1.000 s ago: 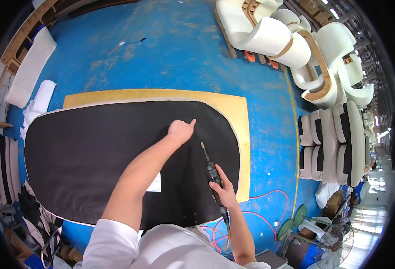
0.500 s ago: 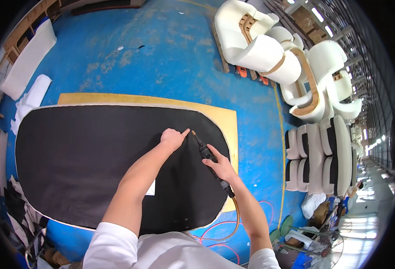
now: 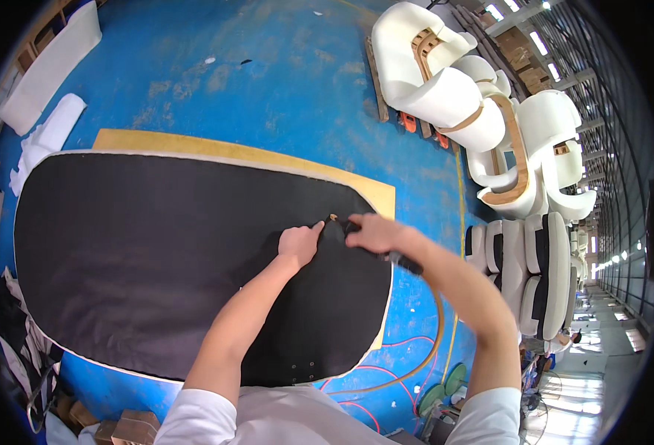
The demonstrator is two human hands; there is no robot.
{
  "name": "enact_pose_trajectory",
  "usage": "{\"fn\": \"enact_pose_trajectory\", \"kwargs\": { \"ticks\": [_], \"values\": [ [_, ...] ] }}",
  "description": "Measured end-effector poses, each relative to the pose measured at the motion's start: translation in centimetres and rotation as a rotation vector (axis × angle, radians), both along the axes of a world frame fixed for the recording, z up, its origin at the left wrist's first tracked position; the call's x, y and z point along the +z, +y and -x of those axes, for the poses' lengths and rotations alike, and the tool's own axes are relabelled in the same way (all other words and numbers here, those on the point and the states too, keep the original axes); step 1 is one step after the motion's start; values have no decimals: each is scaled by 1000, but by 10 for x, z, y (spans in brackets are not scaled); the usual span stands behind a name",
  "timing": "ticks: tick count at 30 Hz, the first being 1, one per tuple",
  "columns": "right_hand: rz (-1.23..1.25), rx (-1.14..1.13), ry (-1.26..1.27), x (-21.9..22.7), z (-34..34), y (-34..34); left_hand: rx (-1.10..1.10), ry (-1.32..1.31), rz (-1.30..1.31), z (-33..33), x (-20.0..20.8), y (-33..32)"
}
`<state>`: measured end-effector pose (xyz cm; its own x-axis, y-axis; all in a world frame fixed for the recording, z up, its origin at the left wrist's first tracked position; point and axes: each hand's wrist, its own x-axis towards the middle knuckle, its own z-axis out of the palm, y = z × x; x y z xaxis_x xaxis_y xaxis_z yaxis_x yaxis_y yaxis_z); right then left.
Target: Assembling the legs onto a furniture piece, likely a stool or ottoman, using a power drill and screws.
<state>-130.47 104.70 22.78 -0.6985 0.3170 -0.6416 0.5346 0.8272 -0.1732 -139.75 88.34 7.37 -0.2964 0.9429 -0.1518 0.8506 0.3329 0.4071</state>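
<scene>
A large, rounded panel covered in black cloth with a pale rim lies before me. My right hand is wrapped round a black air screwdriver, its hose trailing behind. The brass-coloured tip points at the cloth near the panel's right end; whether it touches cannot be made out. Close beside that tip is my left hand, its index finger reaching forward and the other fingers curled in. What those curled fingers hold, if anything, is hidden. Several small dark rings show at the panel's near edge.
A yellowish board sticks out beneath the panel on the blue floor. White foam chair shells stand at the far right, with grey and black cushions nearer. A pink hose curls by the near edge; cartons lie at lower left.
My right hand has risen and turned over the screwdriver, bringing its tip beside my left finger. The left hand has shifted slightly right and nearer, and the whole view has tilted.
</scene>
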Motion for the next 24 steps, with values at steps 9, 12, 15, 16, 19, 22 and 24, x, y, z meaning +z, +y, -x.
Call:
{"fn": "enact_pose_trajectory", "kwargs": {
  "ticks": [9, 12, 15, 16, 19, 22, 24],
  "values": [
    [374, -440, -339, 22, 52, 7, 778, -2110, -145, -36, -14, 14],
    [406, -394, -346, 22, 60, 6, 1035, -2399, -239, -39, -15, 37],
    [414, -454, -376, 29, 69, -2, 1081, -2538, -350, -45, -22, 58],
    [444, -574, -395, 31, 71, -3, 1095, -2626, -437, -46, -23, 64],
    [468, -489, -368, 32, 68, 7, 1184, -2660, -440, -44, -25, 80],
    [540, -549, -447, 31, 72, 15, 1272, -2649, -410, -43, -25, 83],
    [444, -430, -430, 34, 71, 8, 1291, -2656, -403, -38, -29, 78]
  ]
}}
